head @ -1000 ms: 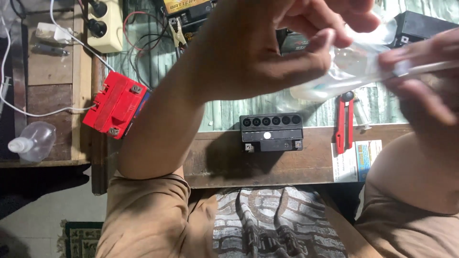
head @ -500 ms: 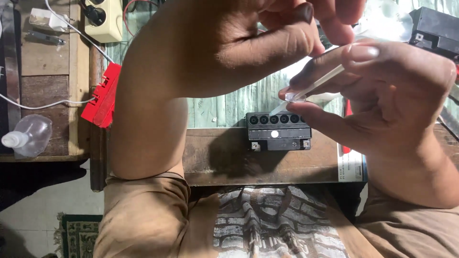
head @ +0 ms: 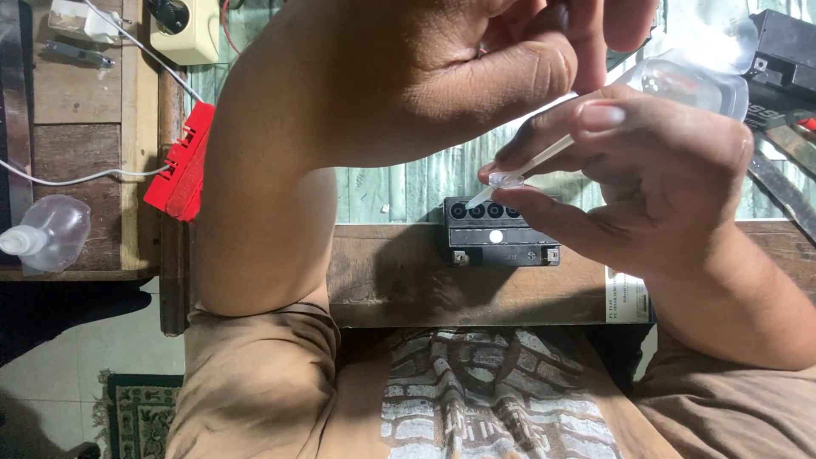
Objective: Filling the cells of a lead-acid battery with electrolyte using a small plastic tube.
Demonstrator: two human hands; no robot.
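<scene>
Two hands: both are up close to the camera, working on one clear squeeze bottle (head: 693, 81) with a long thin nozzle (head: 531, 161).
Right hand (head: 646, 178): its fingers are pinched shut around the nozzle, near the tip.
Left hand (head: 442, 76): it curls over from above, fingers bent toward the bottle (I cannot tell how tight it holds, the fingertips are cut off at the top).
Where the bottle is: held in the air, with the nozzle tip just over the small black battery (head: 501, 229).
Battery: it sits on the wooden bench (head: 382, 272), with a row of round holes along its top.
Step now: it looks like the nozzle is being lined up with one of the holes.
What the next move needs: a steady tip, right over one hole, and a soft squeeze, I think.
Other things: a red box (head: 180, 170) on the left, another clear bottle (head: 47, 234) at the far left, a cream plug block (head: 183, 30) at the top, white wires (head: 76, 178).
In the way: the left forearm hides much of the bench, and the right fingers cover part of the hole row, so aiming is hard.
</scene>
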